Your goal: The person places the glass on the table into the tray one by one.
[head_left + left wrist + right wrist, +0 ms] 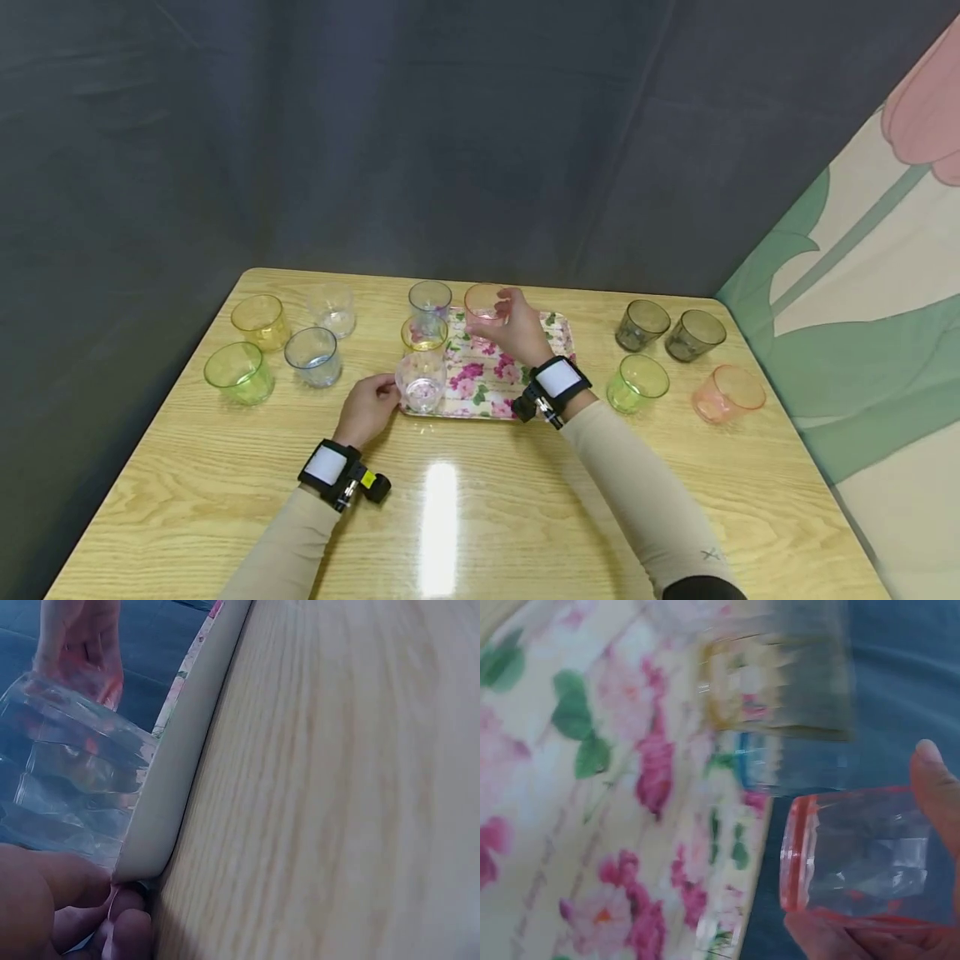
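My left hand (369, 408) pinches the front left corner of a flowered tray (480, 408); in the left wrist view the thumb and fingers (71, 881) meet at that corner. Along the tray's left side stand a clear glass (422, 385), a yellow-rimmed glass (424, 335) and a bluish glass (430, 297), front to back. At the back of the tray, my right hand (519, 332) grips a pink glass (480, 302) between thumb and fingers. The right wrist view shows this pink glass (862, 859) beside the bluish one; whether its base touches the tray I cannot tell.
On the table's left are a yellow glass (260, 323), a clear glass (335, 312), a green glass (240, 375) and a blue-grey glass (315, 358). To the right stand two dark glasses (642, 327), a green glass (636, 385) and a pink glass (727, 394). A dark curtain (450, 150) hangs behind.
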`<action>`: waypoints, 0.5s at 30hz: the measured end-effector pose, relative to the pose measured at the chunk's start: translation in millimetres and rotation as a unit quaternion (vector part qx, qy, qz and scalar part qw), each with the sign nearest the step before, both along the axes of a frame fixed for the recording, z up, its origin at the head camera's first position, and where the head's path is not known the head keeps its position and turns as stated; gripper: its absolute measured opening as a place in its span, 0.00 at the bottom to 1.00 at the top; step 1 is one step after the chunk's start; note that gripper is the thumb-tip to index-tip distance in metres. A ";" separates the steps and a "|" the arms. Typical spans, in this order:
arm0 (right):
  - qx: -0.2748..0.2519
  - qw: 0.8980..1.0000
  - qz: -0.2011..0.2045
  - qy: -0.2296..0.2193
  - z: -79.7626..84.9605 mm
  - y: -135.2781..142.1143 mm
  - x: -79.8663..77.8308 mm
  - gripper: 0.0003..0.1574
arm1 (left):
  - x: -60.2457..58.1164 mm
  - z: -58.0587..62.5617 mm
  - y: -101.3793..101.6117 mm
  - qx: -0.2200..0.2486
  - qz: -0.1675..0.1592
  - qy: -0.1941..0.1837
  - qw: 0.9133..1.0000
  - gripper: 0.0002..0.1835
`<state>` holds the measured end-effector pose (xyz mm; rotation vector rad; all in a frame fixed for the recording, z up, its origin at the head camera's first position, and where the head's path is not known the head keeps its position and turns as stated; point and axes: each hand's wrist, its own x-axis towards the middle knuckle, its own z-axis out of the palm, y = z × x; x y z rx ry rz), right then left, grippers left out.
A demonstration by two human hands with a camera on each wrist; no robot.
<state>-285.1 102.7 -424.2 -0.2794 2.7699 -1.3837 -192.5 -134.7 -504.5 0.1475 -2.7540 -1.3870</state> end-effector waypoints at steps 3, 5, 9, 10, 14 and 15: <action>0.007 1.000 -0.004 -0.001 -4.4 -10.6 -10.1 0.52 | 0.2 0.4 -0.1 0.003 0.007 0.006 1.000 0.15; 0.002 1.000 -0.009 -0.005 -6.6 -16.1 -15.5 0.52 | 0.7 -0.2 0.7 0.003 0.012 0.002 1.000 0.15; -0.011 1.000 -0.022 -0.018 -10.6 -24.3 -22.9 0.52 | 2.0 -2.8 3.4 -0.003 0.024 -0.010 1.000 0.15; -0.012 0.999 -0.025 -0.021 -11.9 -26.1 -24.3 0.52 | 2.3 -3.2 3.9 -0.004 0.024 -0.013 1.000 0.15; -0.022 0.999 -0.037 -0.033 -18.6 -32.7 -31.0 0.52 | 2.4 -1.8 3.2 -0.006 0.023 -0.003 1.000 0.15; -0.020 0.998 -0.039 -0.035 -20.8 -34.4 -32.7 0.52 | 2.3 -0.7 2.5 -0.004 0.024 0.000 1.000 0.15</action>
